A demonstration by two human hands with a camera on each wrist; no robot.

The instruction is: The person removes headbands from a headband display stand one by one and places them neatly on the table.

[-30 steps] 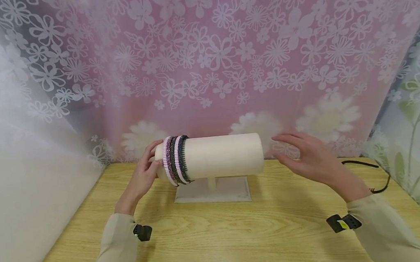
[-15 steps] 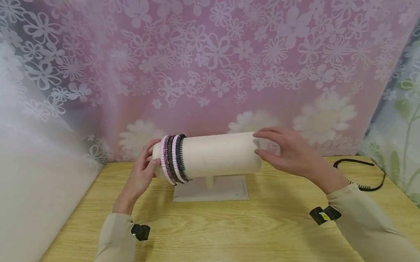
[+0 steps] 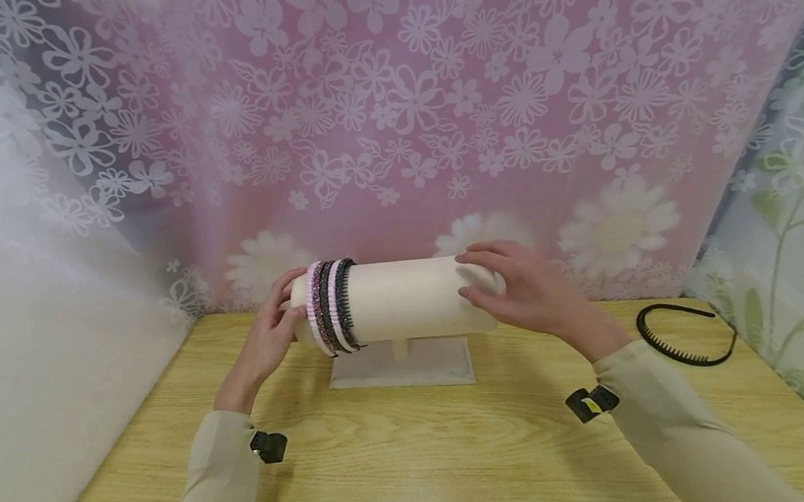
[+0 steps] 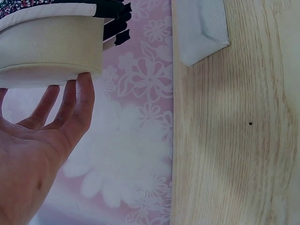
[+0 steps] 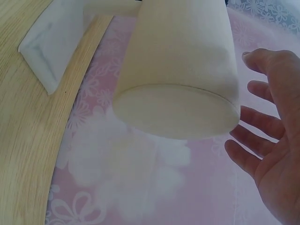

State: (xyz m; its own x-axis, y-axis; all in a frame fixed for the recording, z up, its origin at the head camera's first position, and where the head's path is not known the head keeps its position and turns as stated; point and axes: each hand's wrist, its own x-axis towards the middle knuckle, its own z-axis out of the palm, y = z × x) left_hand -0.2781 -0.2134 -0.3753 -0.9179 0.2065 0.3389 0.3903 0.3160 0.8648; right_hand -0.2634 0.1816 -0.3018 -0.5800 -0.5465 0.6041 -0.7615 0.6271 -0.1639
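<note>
A cream cylindrical headband stand [image 3: 406, 298] stands on a flat pale base [image 3: 404, 365]. Several headbands [image 3: 332, 308], pale pink, glittery and black, are bunched round its left part; the rightmost is black with teeth. My left hand [image 3: 270, 336] holds the stand's left end, with fingertips [image 4: 84, 82] on the rim of the end face in the left wrist view. My right hand [image 3: 525, 288] overlaps the cylinder's right end in the head view, thumb and fingers apart. In the right wrist view it is beside the bare right end, with nothing between its fingers.
A black toothed headband [image 3: 687, 355] lies on the wooden table [image 3: 417, 447] at the far right. Behind the table hangs a pink floral curtain [image 3: 392, 126]. A pale wall covering [image 3: 62, 349] borders the left side.
My right hand has moved left from beyond the cylinder to its right end, uncovering more of the loose headband on the table. My left hand keeps its hold on the left end.
</note>
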